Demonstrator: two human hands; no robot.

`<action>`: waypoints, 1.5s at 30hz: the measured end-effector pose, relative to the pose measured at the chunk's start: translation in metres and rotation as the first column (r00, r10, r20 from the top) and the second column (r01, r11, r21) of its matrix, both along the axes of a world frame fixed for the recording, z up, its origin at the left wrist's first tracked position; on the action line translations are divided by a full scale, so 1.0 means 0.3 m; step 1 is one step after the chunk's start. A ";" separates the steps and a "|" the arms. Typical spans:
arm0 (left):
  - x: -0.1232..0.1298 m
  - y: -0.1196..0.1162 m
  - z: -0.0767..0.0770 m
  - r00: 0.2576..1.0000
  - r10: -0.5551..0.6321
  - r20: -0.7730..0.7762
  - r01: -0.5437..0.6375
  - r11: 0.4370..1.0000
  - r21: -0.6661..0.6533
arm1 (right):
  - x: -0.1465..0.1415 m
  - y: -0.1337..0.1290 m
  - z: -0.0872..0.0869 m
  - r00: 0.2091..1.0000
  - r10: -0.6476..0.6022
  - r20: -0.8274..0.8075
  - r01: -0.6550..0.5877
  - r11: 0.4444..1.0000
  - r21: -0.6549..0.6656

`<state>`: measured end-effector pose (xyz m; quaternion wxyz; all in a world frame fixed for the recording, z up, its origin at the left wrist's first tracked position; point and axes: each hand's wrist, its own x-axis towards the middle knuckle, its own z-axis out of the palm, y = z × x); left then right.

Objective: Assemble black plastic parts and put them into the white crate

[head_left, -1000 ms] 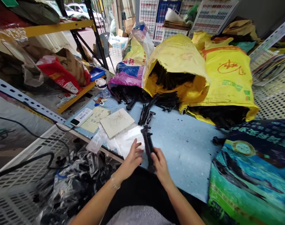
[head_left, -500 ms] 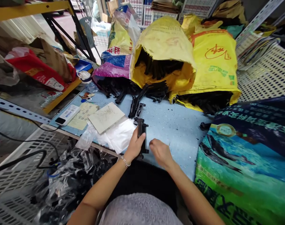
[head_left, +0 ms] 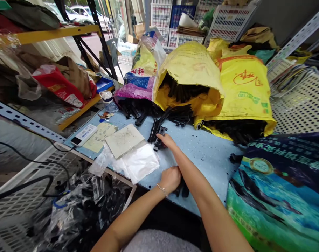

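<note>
My left hand point(head_left: 170, 179) is closed around a black plastic part point(head_left: 185, 191) at the near edge of the table. Most of that part is hidden by the hand and by my right forearm, which crosses above it. Farther up, my right hand point(head_left: 167, 140) pinches a second black part point(head_left: 161, 132), a slotted bracket lying on the blue tabletop point(head_left: 201, 150). Long thin black pieces point(head_left: 153, 130) lie just left of the bracket, close to my right fingers. The fingertips of the right hand are partly hidden.
Behind are yellow sacks point(head_left: 193, 57) with black parts spilling out. To the left lie a grey board point(head_left: 125, 140), white plastic bags point(head_left: 143, 161) and a phone-like white device point(head_left: 84, 135). A blue-green sack point(head_left: 269, 196) stands right; a crate point(head_left: 14, 206) with plastic-wrapped items is lower left.
My right hand has reached forward and left across my left hand to the bracket on the table. The left hand, still holding its black part, has shifted right and nearer. The view has tilted up.
</note>
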<state>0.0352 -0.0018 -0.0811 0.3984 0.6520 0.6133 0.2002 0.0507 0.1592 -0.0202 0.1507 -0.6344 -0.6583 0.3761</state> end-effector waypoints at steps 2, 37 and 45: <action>-0.091 0.009 0.023 0.979 0.160 0.124 -0.175 0.977 0.123 | 0.023 -0.035 -0.023 0.999 0.023 -0.033 -0.023 1.000 -0.003; 0.015 0.030 -0.014 0.939 0.120 0.321 -0.149 0.986 0.068 | 0.092 -0.094 0.044 0.991 0.046 0.126 -0.067 0.984 0.167; -0.160 0.065 0.052 0.835 0.307 0.456 -0.442 0.868 0.227 | -0.072 -0.032 0.040 0.963 0.073 0.258 -0.091 0.994 0.060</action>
